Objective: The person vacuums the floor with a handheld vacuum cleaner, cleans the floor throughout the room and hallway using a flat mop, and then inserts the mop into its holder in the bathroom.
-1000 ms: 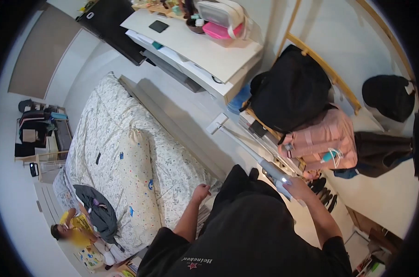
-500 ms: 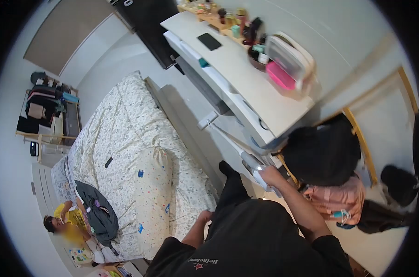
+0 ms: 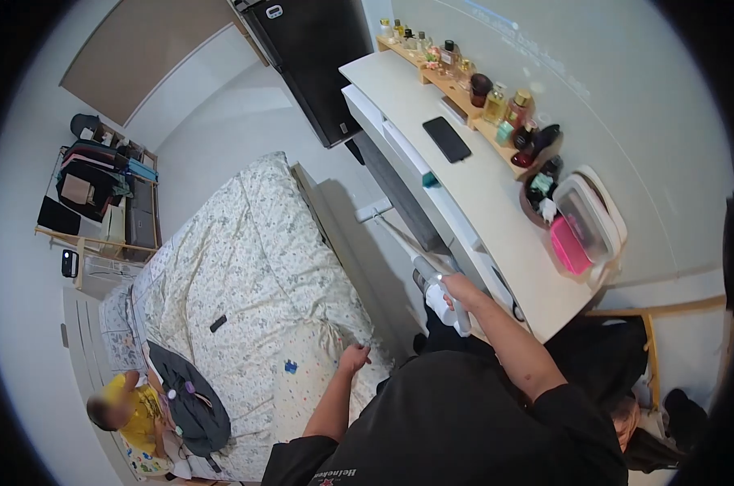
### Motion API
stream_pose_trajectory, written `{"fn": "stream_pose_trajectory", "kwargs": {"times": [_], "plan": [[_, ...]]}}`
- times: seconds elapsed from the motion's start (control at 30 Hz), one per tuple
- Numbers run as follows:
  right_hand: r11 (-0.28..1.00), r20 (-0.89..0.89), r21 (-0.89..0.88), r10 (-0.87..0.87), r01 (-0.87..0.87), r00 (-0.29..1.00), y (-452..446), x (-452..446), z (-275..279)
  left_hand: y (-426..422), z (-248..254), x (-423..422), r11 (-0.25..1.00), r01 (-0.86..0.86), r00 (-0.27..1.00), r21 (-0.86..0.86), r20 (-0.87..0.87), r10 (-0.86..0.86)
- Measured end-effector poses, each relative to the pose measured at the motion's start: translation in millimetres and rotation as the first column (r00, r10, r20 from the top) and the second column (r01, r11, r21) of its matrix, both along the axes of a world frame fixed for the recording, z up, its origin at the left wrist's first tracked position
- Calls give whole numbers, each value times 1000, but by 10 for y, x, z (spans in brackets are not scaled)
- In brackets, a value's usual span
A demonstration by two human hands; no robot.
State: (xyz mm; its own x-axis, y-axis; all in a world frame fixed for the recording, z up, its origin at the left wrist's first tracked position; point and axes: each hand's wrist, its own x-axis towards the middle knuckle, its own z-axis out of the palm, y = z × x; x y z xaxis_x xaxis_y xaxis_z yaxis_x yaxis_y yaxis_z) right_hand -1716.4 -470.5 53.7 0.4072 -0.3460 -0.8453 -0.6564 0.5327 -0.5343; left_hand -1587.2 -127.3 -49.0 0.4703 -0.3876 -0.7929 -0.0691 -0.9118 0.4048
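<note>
Right hand (image 3: 457,292): closed round the handle of a white-and-grey stick vacuum (image 3: 437,301). Left hand (image 3: 355,357): loosely curled, nothing seen in it, above the edge of the bed (image 3: 245,243).

Floor head (image 3: 373,211): on the floor between the bed and a grey bench (image 3: 397,190). Changed: from near the bench's closer end to alongside its middle, farther up the strip, towards the black fridge (image 3: 314,69); contact along its underside cannot be told.

Desktop (image 3: 504,231): dark phone (image 3: 447,139) between front edge and wooden riser (image 3: 436,80); bottles lined along the riser; round basket (image 3: 530,212) just beyond it; pink container (image 3: 570,246) and clear container (image 3: 587,217) towards the near end, by the wall edge.

Bed: dark remote (image 3: 219,324); dark garment (image 3: 193,405) along the head edge, beside a person in yellow (image 3: 146,411)
</note>
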Motion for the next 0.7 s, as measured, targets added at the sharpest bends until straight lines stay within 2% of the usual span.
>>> {"fn": "stream_pose_trajectory", "kwargs": {"times": [0.17,0.27,0.33,0.37,0.4,0.47,0.5,0.6,0.63,0.67,0.7], "plan": [[997,-9,-9,70,-70,997,-465,829,-139,27,71,534,998,7,999,66,-36,-4],[995,-78,-58,75,-80,994,-625,1315,151,173,-32,914,987,2,1000,162,-18,1],[986,-15,-42,163,-163,987,-801,1621,301,196,-146,1140,984,176,982,20,59,-177],[977,-5,-40,210,-210,978,-898,1794,390,188,-322,1268,983,179,977,46,109,-183],[975,-6,-33,220,-220,976,-987,1963,392,77,-277,1400,984,170,979,52,105,-175],[906,-24,-185,383,-380,924,-1137,2238,387,-246,-73,1713,989,-70,997,130,-16,73],[898,-18,-194,400,-395,917,-1212,2381,369,-441,61,1855,976,-188,981,107,-30,192],[825,-27,-283,502,-488,864,-1418,2863,400,-862,44,2260,962,-271,962,-23,37,272],[785,-32,-293,562,-545,827,-1492,3031,383,-986,12,2469,982,-190,980,-17,49,191],[786,-38,-294,559,-544,828,-1568,3199,365,-1104,-28,2663,982,-187,981,-20,45,187],[687,-123,-438,592,-579,796,-1639,3399,500,-1214,-74,2851,982,-187,981,-21,41,188]]}}
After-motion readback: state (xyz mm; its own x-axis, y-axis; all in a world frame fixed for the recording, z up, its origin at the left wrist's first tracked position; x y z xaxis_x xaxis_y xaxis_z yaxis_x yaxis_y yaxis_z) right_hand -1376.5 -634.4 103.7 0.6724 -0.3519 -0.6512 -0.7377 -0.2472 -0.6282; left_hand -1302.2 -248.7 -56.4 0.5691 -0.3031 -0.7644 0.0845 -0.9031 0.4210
